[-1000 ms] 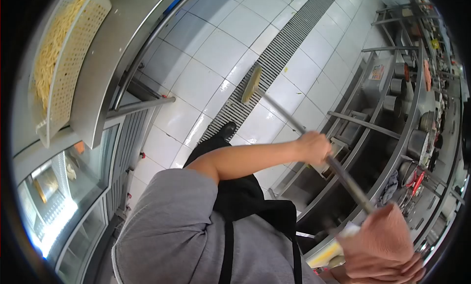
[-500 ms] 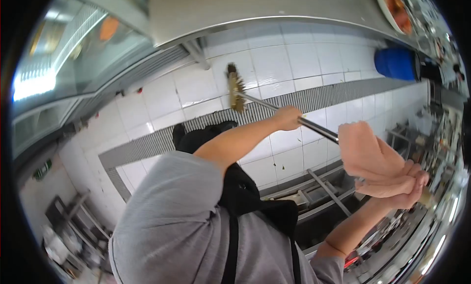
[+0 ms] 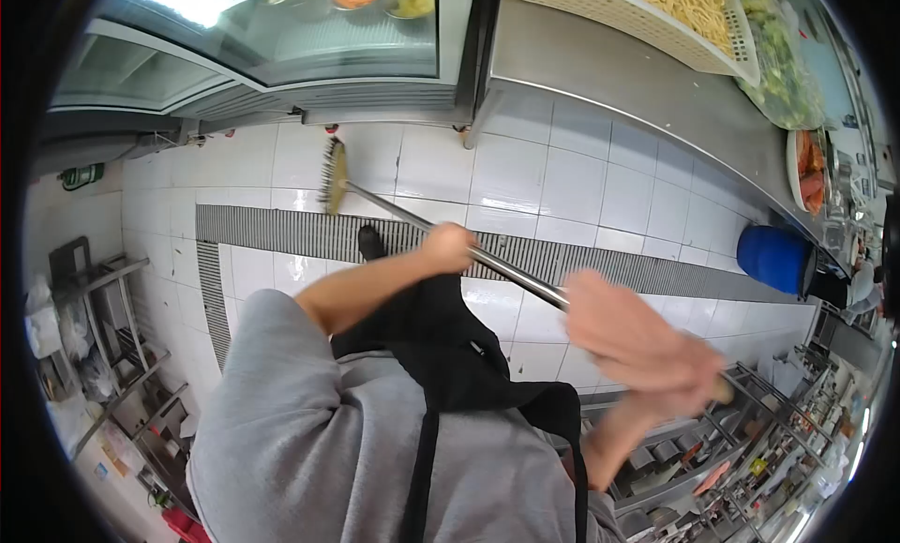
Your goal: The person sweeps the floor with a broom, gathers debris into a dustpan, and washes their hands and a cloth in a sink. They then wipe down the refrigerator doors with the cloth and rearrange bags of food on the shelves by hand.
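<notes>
A long-handled floor brush (image 3: 337,177) stretches across the white tiled floor, its yellowish head and dark bristles beyond the drain grate. Wrapped around its metal pole, my left hand (image 3: 448,248) grips the middle. My right hand (image 3: 698,374) is closed at the upper end, blurred by motion, with a pink cloth (image 3: 619,332) bunched in it. The cloth hangs over the pole and hides part of it and some of the fingers. A pale handle tip shows just past my right hand.
A glass-door fridge (image 3: 347,46) stands front left, and a steel table (image 3: 600,83) holding a noodle basket (image 3: 637,27) stands ahead. A blue barrel (image 3: 774,258) is at the right. Metal racks (image 3: 117,309) line the left. A drain grate (image 3: 562,257) crosses the floor.
The view has turned to the right and shows more of the table. The brush head now lies farther left, near the fridge's base. Both hands keep their hold.
</notes>
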Tool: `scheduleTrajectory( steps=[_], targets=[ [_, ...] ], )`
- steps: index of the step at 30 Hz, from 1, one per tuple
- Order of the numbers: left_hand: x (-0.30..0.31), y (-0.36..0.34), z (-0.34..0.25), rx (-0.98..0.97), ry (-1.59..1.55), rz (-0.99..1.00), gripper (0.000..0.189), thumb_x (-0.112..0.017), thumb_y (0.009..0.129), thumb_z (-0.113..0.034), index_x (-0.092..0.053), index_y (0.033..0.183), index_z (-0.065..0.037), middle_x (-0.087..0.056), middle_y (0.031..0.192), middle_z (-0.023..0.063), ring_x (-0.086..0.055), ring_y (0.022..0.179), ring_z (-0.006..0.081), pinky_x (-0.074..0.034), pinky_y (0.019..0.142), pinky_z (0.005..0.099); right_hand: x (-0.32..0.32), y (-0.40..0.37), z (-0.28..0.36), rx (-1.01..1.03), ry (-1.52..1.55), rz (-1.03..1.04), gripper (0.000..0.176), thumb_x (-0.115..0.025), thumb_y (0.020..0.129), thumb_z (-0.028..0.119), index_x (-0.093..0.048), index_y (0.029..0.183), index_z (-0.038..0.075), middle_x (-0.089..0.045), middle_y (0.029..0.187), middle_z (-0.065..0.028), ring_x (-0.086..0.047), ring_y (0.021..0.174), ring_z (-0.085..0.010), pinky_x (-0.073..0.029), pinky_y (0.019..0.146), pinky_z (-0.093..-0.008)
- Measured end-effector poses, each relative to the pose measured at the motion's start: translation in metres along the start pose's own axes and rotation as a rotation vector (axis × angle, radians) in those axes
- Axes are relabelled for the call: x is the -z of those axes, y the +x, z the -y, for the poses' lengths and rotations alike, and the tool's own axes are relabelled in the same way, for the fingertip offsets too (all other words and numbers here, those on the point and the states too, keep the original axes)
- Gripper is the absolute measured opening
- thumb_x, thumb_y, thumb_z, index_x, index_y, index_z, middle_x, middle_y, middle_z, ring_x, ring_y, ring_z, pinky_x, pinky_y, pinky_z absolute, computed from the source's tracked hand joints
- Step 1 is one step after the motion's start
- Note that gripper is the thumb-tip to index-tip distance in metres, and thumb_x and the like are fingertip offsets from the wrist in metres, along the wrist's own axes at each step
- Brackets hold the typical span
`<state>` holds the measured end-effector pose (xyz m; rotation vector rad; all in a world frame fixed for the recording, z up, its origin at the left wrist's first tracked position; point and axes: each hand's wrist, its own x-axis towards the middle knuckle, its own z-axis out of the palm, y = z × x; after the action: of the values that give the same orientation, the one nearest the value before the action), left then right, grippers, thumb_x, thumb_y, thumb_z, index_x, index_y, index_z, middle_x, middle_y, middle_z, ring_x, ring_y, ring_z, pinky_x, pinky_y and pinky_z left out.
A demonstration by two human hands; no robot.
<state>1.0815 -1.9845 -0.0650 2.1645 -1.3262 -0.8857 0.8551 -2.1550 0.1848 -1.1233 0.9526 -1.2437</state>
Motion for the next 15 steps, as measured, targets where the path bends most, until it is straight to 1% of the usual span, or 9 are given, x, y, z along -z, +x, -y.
scheduleTrajectory(
  steps=[1,2,3,4,6,8,9,12,15],
  targets=[
    [-0.001,0.002,-0.036,-0.062,-0.113,-0.008,0.014,-0.061,0.060,-0.021,-0.064,0.070,-0.012,-0.060,0.068,0.0112,-0.058,0.064,0.0297,-0.047,0.061,0.0397,0.021,0.016,0.032,0.186,-0.019,0.031,0.020,-0.038,0.083,0.024,-0.044,0.082,0.005,-0.049,0.078,-0.0093,-0.047,0.070,-0.0184,-0.039,0.065,-0.0340],
    [-0.009,0.010,-0.071,-0.079,-0.170,-0.005,0.012,-0.061,0.061,-0.021,-0.062,0.068,-0.011,-0.059,0.066,0.0110,-0.058,0.064,0.0303,-0.046,0.061,0.0414,0.004,0.015,0.071,0.561,-0.837,0.191,0.026,-0.035,0.085,0.027,-0.045,0.089,0.003,-0.049,0.084,-0.0121,-0.048,0.073,-0.0205,-0.040,0.066,-0.0346],
    [0.012,0.011,-0.118,-0.126,-0.197,0.097,0.014,-0.061,0.061,-0.021,-0.058,0.063,-0.008,-0.057,0.063,0.0119,-0.057,0.064,0.0316,-0.045,0.059,0.0430,0.110,0.046,0.096,0.496,-0.276,0.384,0.034,-0.032,0.086,0.032,-0.047,0.100,0.005,-0.049,0.094,-0.0157,-0.050,0.083,-0.0230,-0.043,0.072,-0.0346],
    [0.011,0.017,-0.148,-0.247,-0.226,0.124,0.018,-0.061,0.064,-0.024,-0.055,0.061,-0.006,-0.056,0.061,0.0135,-0.056,0.064,0.0329,-0.044,0.058,0.0433,0.101,0.035,0.130,0.464,-0.085,0.456,0.032,-0.033,0.085,0.031,-0.046,0.099,0.006,-0.048,0.091,-0.0139,-0.050,0.082,-0.0220,-0.043,0.073,-0.0346],
    [-0.005,0.037,-0.190,-0.441,-0.281,0.190,0.029,-0.060,0.069,-0.029,-0.050,0.058,-0.005,-0.053,0.058,0.0141,-0.055,0.061,0.0333,-0.043,0.058,0.0427,0.038,0.007,0.140,0.492,-0.024,0.621,0.028,-0.036,0.082,0.029,-0.046,0.096,0.007,-0.046,0.086,-0.0102,-0.048,0.079,-0.0200,-0.042,0.075,-0.0345],
    [-0.028,0.066,-0.216,-0.508,-0.378,0.072,0.031,-0.061,0.072,-0.026,-0.047,0.056,-0.004,-0.052,0.057,0.0136,-0.053,0.059,0.0333,-0.042,0.057,0.0411,0.016,-0.004,0.131,0.518,-0.012,0.728,0.024,-0.039,0.080,0.027,-0.045,0.094,0.008,-0.044,0.082,-0.0065,-0.047,0.076,-0.0181,-0.040,0.077,-0.0344],
    [-0.041,0.083,-0.220,-0.530,-0.376,0.089,0.031,-0.061,0.072,-0.026,-0.047,0.056,-0.004,-0.052,0.057,0.0136,-0.053,0.059,0.0333,-0.042,0.057,0.0411,0.011,-0.006,0.127,0.537,0.001,0.748,0.022,-0.041,0.079,0.026,-0.045,0.093,0.009,-0.044,0.079,-0.0046,-0.046,0.074,-0.0171,-0.040,0.077,-0.0344],
    [-0.061,0.141,-0.227,-0.613,-0.535,-0.240,0.028,-0.064,0.070,-0.018,-0.045,0.055,-0.004,-0.051,0.059,0.0147,-0.051,0.060,0.0336,-0.041,0.055,0.0390,0.025,0.000,0.111,0.616,0.036,0.695,0.018,-0.045,0.076,0.023,-0.044,0.089,0.011,-0.041,0.072,0.0010,-0.044,0.070,-0.0141,-0.038,0.080,-0.0343],
    [-0.087,0.206,-0.188,-0.526,-0.456,-0.433,0.028,-0.064,0.070,-0.014,-0.043,0.054,-0.004,-0.048,0.058,0.0152,-0.049,0.061,0.0324,-0.040,0.056,0.0379,0.051,0.006,0.050,0.681,0.007,0.298,0.014,-0.045,0.070,0.018,-0.040,0.082,0.013,-0.037,0.066,0.0035,-0.041,0.066,-0.0140,-0.036,0.071,-0.0310]
  ],
)
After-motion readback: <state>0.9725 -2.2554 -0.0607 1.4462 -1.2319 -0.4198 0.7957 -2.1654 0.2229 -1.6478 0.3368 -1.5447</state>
